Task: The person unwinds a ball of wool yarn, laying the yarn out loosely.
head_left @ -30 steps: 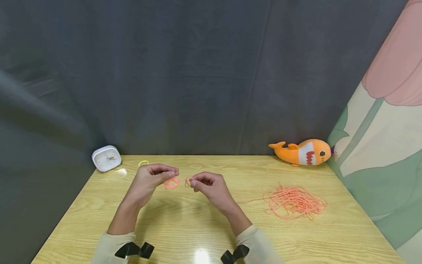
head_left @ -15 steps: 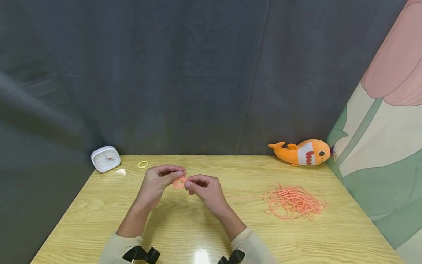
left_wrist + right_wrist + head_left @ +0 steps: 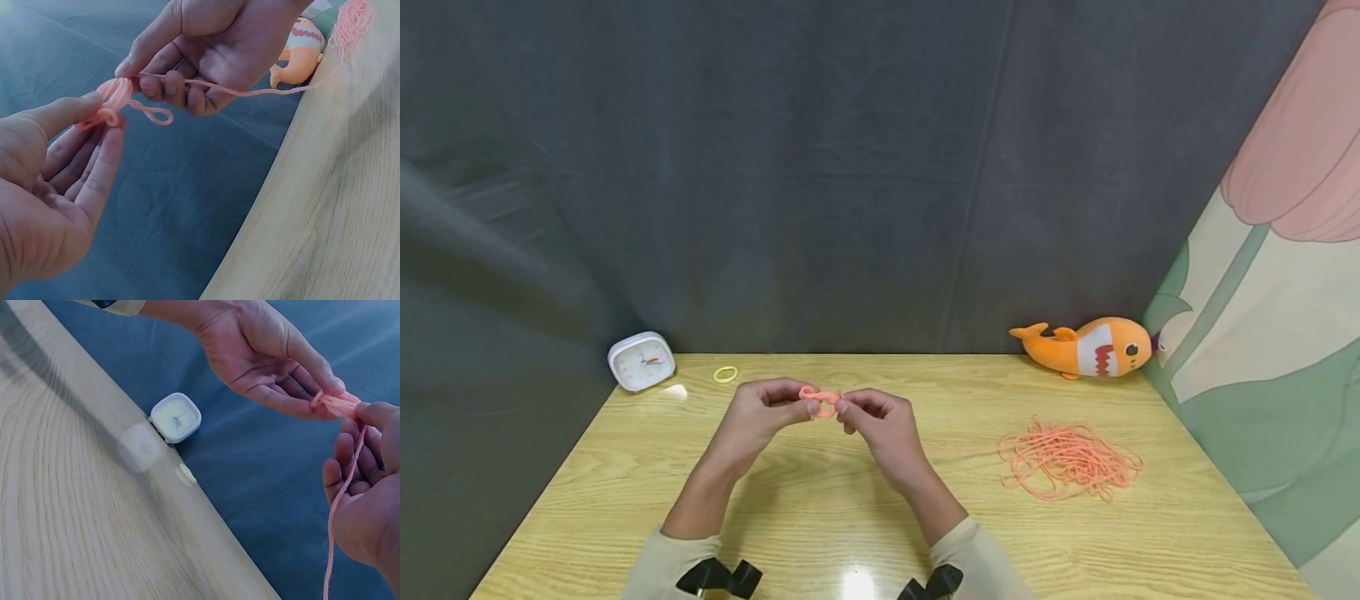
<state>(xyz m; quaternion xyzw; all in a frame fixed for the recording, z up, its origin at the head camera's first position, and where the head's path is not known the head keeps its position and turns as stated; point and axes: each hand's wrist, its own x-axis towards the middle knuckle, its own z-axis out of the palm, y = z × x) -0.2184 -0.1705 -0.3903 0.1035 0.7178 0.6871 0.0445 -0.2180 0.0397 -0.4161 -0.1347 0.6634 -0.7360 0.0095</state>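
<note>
Between thumb and fingers my left hand (image 3: pixel 752 422) pinches a small looped bundle of coral yarn (image 3: pixel 117 94), held above the table. My right hand (image 3: pixel 887 429) pinches the other side of that bundle, its thumb and fingertip right at the loops. A short loop end sticks out under the right hand in the left wrist view. From the right hand a single yarn strand (image 3: pixel 337 506) runs off across the palm to the loose yarn pile (image 3: pixel 1071 458) on the right of the table.
An orange shark plush (image 3: pixel 1086 347) lies at the back right corner of the wooden table (image 3: pixel 850 500). A white clock (image 3: pixel 642 362) stands at the back left, with a yellow ring (image 3: pixel 725 374) beside it. A dark curtain (image 3: pixel 820 183) hangs behind the table.
Both hands have come closer together. The left hand has moved right, and the yarn bundle, earlier a round coil hanging from the left fingers, is now held between both hands.
</note>
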